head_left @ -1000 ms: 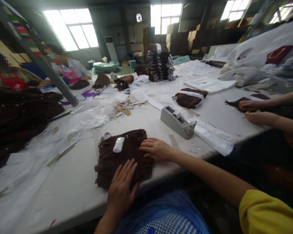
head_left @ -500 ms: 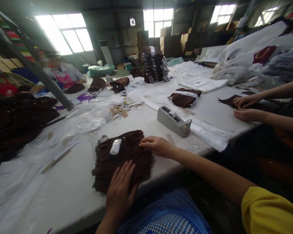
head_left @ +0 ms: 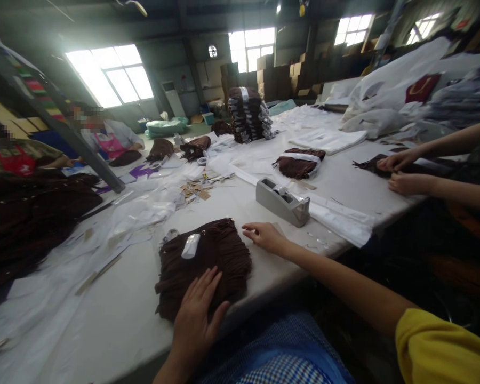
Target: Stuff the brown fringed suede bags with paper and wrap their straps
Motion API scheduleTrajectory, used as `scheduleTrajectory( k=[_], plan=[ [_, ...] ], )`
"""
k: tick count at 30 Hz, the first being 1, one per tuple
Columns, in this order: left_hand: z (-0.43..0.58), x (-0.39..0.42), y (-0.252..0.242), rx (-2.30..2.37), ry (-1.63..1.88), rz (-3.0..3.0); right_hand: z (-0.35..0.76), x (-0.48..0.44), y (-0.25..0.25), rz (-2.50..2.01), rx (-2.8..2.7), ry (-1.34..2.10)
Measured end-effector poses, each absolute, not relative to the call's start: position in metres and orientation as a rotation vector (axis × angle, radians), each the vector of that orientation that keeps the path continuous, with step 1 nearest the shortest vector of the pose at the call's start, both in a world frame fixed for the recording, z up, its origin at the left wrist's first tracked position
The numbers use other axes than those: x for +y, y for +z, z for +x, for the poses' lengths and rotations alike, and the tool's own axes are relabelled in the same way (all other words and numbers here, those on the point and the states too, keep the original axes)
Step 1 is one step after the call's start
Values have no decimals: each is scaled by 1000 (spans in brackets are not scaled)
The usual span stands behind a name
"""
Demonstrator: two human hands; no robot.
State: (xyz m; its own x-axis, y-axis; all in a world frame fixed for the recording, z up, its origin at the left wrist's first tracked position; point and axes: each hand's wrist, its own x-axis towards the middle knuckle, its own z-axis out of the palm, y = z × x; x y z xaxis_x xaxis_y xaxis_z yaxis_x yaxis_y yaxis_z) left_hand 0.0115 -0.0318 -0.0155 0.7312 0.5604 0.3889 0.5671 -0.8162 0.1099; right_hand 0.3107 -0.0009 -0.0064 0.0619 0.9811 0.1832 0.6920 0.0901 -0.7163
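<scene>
A dark brown fringed piece (head_left: 208,258) lies flat on the white table (head_left: 116,298) in front of me, with a small white packet (head_left: 191,246) on its top. My left hand (head_left: 198,314) rests flat on its near edge, fingers spread. My right hand (head_left: 265,236) hovers just off the piece's right edge with fingers loosely bent, holding nothing I can see. A grey tape dispenser (head_left: 282,201) stands just beyond my right hand.
More brown fringed pieces lie about: one wrapped (head_left: 300,162), a tall stack (head_left: 248,114), a dark heap at left (head_left: 28,213). Another person's two hands (head_left: 402,170) work at the right edge. White plastic strips (head_left: 340,218) and paper tags (head_left: 194,189) litter the table. Two people sit far left.
My right hand has lifted off the brown piece and moved right, off its edge. My left hand has stayed on the near edge. The camera has tilted slightly.
</scene>
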Motion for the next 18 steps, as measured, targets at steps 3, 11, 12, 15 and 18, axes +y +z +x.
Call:
scheduleTrajectory(
  k=[3, 11, 12, 15, 18],
  plan=[
    [12, -20, 7, -1038, -640, -2987, 300, 8, -15, -1653, -1640, 663],
    [61, 38, 54, -1190, -928, -3104, 290, 10, -22, -1458, -1390, 764],
    [72, 46, 55, -1182, -938, -3126, 288, 9, -22, -1406, -1367, 784],
    [100, 68, 55, -1193, -811, -3266, 283, 8, -23, -1192, -1279, 889],
    [114, 84, 54, -1288, -646, -3490, 283, 8, -24, -1088, -1179, 952]
  ],
)
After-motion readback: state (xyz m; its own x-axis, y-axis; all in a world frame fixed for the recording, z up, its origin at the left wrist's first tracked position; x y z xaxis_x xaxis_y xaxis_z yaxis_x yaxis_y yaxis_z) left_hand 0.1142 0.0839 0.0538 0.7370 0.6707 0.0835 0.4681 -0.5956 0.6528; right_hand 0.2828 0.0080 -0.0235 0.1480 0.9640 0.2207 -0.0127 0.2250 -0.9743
